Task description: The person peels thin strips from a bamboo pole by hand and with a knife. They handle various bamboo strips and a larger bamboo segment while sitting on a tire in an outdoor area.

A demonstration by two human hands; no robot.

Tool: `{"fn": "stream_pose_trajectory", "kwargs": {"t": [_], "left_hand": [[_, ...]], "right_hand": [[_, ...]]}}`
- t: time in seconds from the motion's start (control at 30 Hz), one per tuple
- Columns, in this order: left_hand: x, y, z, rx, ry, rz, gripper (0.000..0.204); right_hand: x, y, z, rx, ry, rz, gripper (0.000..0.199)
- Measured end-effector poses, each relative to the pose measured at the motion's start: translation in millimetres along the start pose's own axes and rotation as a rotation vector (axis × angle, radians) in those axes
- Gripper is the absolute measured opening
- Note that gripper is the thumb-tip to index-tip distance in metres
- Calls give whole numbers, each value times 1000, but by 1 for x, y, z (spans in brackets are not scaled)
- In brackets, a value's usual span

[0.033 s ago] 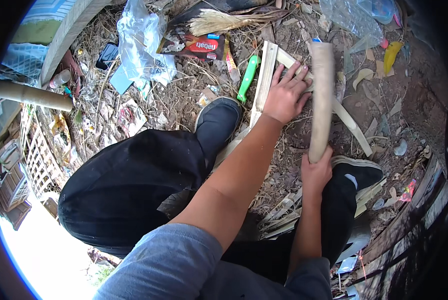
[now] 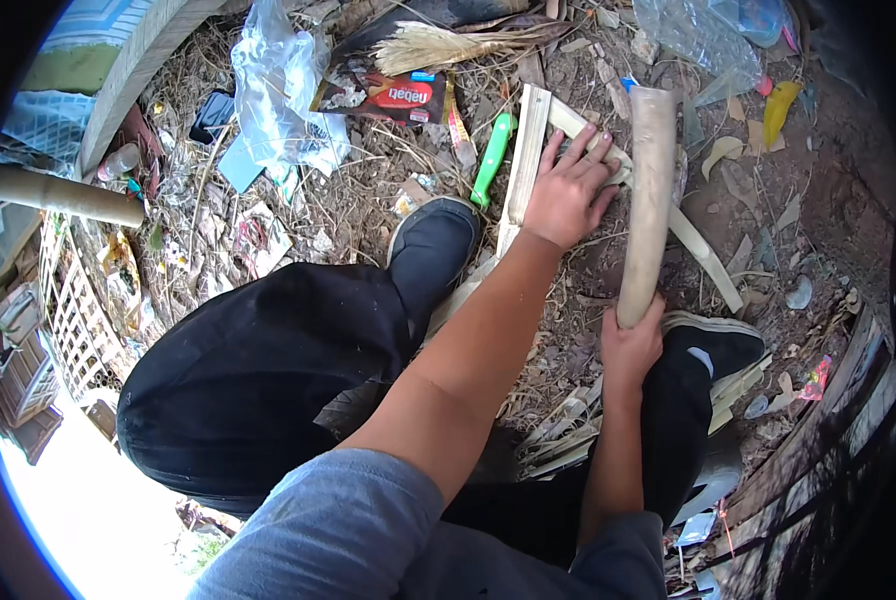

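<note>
My left hand lies flat with its fingers spread, pressing on a pale split strip that runs slantwise across the ground and passes behind the stick. Under its wrist side, a pale split piece of wood stretches away from me. My right hand is wrapped round the near end of a thick, pale round stick, whose far end is raised above the strip. Left of the split wood is a bright green handle, like a knife's; no blade can be made out.
My shoes stand either side of the work. Several split strips lie between my legs. Beyond are a clear plastic bag, a dark wrapper and a straw bundle. A woven bamboo lattice and a round pole are at left.
The far end of the stick has shifted slightly right and is less blurred. My left hand stays on the strip.
</note>
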State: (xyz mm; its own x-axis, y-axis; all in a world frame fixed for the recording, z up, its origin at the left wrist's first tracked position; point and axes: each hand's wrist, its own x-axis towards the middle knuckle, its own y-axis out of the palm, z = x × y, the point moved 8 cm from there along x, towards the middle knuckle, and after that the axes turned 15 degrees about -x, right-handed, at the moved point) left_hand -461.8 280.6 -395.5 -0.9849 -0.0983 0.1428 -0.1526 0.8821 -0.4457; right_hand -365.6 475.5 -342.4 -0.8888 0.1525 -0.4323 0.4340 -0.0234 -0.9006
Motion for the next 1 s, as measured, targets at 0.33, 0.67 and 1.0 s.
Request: {"fn": "stream_pose_trajectory", "kwargs": {"t": [0.33, 0.67, 1.0], "left_hand": [[-4, 2, -3, -56, -14, -9, 19], [-1, -1, -2, -2, -12, 6, 27], [4, 2, -2, -63, -3, -16, 28]], "right_hand": [[-20, -18, -2, 165, -199, -409, 57], [-9, -8, -17, 49, -111, -293, 56], [4, -30, -23, 54, -83, -397, 58]]}}
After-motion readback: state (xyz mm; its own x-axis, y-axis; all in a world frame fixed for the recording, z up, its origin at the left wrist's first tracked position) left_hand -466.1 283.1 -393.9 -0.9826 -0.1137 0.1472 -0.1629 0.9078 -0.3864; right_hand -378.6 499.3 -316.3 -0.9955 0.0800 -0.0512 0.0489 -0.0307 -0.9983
